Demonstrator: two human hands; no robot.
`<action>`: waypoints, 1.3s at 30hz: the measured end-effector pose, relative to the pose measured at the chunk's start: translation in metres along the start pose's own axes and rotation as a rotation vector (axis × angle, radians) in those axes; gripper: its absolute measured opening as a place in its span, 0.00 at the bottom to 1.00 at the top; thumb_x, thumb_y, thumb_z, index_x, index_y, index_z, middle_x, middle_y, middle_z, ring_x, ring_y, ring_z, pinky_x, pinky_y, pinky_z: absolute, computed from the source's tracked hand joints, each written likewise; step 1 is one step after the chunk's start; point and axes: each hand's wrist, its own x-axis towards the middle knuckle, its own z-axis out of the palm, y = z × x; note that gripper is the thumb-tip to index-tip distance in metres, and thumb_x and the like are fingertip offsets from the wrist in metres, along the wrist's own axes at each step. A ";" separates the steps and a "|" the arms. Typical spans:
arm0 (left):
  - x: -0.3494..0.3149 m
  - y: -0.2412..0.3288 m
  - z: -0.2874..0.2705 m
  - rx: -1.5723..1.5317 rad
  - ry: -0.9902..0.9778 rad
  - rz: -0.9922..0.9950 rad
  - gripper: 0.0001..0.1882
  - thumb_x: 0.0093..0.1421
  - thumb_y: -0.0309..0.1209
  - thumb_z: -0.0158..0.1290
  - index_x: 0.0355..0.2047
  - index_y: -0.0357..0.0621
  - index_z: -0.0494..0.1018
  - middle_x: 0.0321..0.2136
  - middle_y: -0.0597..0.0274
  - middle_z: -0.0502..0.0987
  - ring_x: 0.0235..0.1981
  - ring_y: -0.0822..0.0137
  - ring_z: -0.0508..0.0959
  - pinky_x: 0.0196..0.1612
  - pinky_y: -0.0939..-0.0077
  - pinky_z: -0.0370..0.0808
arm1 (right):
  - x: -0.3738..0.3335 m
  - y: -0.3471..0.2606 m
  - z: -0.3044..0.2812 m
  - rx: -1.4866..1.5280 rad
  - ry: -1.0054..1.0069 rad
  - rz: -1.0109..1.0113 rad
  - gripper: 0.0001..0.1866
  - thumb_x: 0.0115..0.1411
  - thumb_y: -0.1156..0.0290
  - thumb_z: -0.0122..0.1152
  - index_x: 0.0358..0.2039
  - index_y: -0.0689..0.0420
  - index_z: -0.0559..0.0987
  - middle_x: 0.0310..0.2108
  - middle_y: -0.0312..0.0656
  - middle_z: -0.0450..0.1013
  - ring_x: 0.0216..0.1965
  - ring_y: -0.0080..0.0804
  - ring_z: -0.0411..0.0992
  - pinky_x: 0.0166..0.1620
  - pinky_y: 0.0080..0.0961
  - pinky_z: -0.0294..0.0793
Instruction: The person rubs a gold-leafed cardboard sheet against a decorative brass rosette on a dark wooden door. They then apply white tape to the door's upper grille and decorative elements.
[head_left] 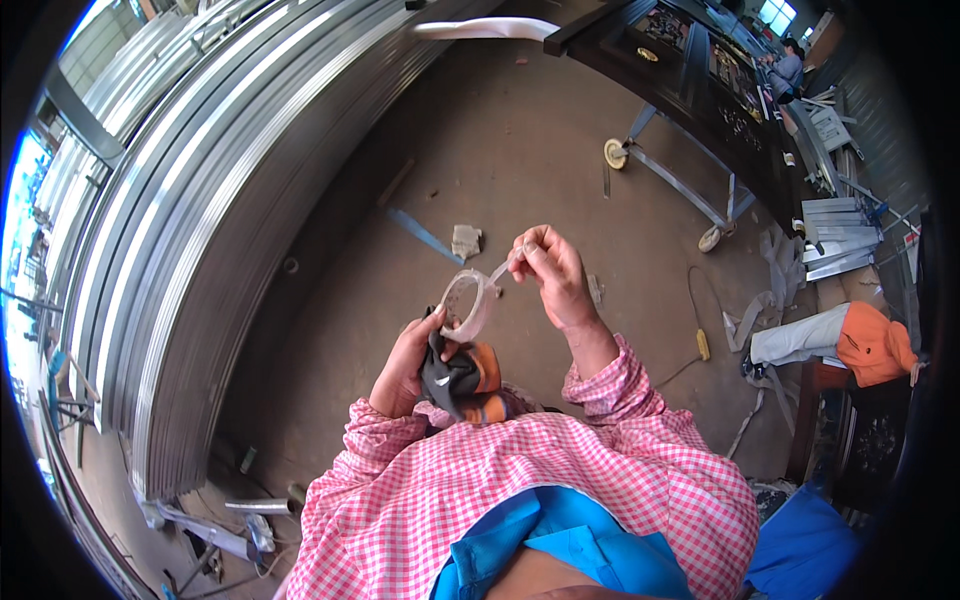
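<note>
Brown floor (540, 130) extends between the metal profile stack (215, 230), left, and a wheeled trolley (678, 187), upper right. Left hand (405, 352), before the checked shirt (540, 455), grips a clear tape roll (479, 318) above bunched black-and-orange cloth (450, 372); right hand (554, 275), farther out, bent inward, pinches the tape strip (503, 268)

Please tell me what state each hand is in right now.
Left hand: closed, holding a translucent tape roll and dark-and-orange cloth.
Right hand: closed, pinching the tape's loose end.
</note>
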 end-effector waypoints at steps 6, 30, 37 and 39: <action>0.070 0.073 -0.026 0.208 -0.142 -0.057 0.23 0.69 0.47 0.47 0.33 0.36 0.74 0.16 0.64 0.73 0.18 0.74 0.71 0.23 0.80 0.68 | 0.084 0.009 0.027 0.351 -0.067 -0.020 0.05 0.69 0.68 0.52 0.38 0.56 0.70 0.33 0.35 0.68 0.39 0.27 0.71 0.47 0.29 0.72; 0.313 0.409 -0.099 0.167 0.015 0.454 0.19 0.54 0.32 0.62 0.43 0.43 0.68 0.34 0.60 0.75 0.35 0.63 0.79 0.37 0.65 0.81 | 0.400 -0.026 -0.135 0.495 0.559 -0.285 0.10 0.66 0.65 0.55 0.34 0.59 0.74 0.29 0.41 0.73 0.34 0.32 0.73 0.40 0.28 0.74; 0.339 0.445 -0.149 0.104 -0.141 0.153 0.31 0.51 0.48 0.64 0.45 0.38 0.67 0.29 0.55 0.73 0.25 0.61 0.76 0.29 0.71 0.77 | 0.460 -0.089 -0.171 0.498 0.425 -0.360 0.04 0.64 0.76 0.52 0.34 0.61 0.66 0.32 0.38 0.58 0.37 0.29 0.58 0.46 0.32 0.62; 0.346 0.444 -0.102 -0.024 0.048 0.071 0.28 0.47 0.41 0.62 0.42 0.34 0.68 0.30 0.51 0.75 0.29 0.59 0.78 0.34 0.70 0.78 | 0.484 -0.092 -0.178 0.546 0.360 -0.331 0.05 0.63 0.77 0.52 0.36 0.61 0.66 0.33 0.38 0.58 0.37 0.29 0.57 0.47 0.30 0.60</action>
